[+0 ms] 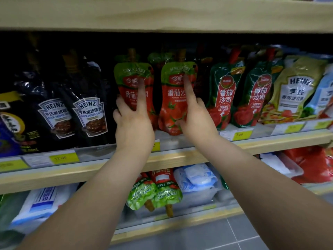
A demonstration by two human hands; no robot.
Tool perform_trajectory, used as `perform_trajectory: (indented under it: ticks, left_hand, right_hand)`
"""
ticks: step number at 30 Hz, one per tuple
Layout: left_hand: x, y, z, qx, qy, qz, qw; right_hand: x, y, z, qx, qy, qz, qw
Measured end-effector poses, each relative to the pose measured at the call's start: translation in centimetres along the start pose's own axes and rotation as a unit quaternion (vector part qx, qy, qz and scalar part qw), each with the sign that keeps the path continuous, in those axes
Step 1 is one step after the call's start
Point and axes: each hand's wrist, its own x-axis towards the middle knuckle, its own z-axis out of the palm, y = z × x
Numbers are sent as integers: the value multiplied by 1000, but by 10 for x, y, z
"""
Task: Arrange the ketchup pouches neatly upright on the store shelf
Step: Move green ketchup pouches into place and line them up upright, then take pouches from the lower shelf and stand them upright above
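The two black pouches [79,112] on the left of the shelf read "HEINZ" and "BLACK PEPPER SAUCE" on white crests. The two red-and-green ketchup pouches [173,98] in the middle carry "SINCE 1993" across their green tops, with Chinese characters below, partly covered by fingers. Right of them, two dark green pouches [223,98] read "TOMATO KETCHUP". The pale green pouch [295,87] at far right shows "HEINZ". On the shelf edge, a yellow price tag [64,157] on the left reads "12.00" and another yellow tag [240,134] on the right reads "7.90".

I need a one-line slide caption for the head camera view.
Left hand and right hand each steady an upright ketchup pouch on the shelf.
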Motion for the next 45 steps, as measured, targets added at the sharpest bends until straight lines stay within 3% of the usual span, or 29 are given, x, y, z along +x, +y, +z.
perform_trajectory:
  ticks: [12, 15, 18, 20, 23, 26, 32, 39, 45]
  left_hand:
    - [-4, 4, -3, -9, 0, -2, 1000]
    - [-19, -5, -11, 5, 32, 51, 998]
    - [-53, -22, -13, 7, 68, 181, 981]
    - [-82, -35, -12, -36, 45, 258, 964]
    - [-115, -55, -10, -51, -39, 290, 955]
    - [-129, -81, -9, -36, -173, 240, 955]
    - [-145, -124, -5, -23, -288, 149, 946]
    - [-149, -129, 8, -25, -296, 169, 940]
    - [-145, -109, 4, -52, -153, 207, 965]
  right_hand:
    - [-2, 1, -4, -22, 18, 6, 1000]
    - [-28, 0, -5, -14, 89, -38, 995]
    - [-78, 2, 1, 17, 135, -105, 985]
    - [-114, 5, 13, 35, 90, -115, 989]
    - [-153, 4, 39, 47, -61, -102, 992]
    - [-173, 1, 73, -23, -204, -124, 971]
    - [-183, 2, 117, -142, -259, -144, 945]
    - [-179, 1, 102, -53, -123, -238, 962]
    - [-173, -23, 66, 95, -35, -231, 968]
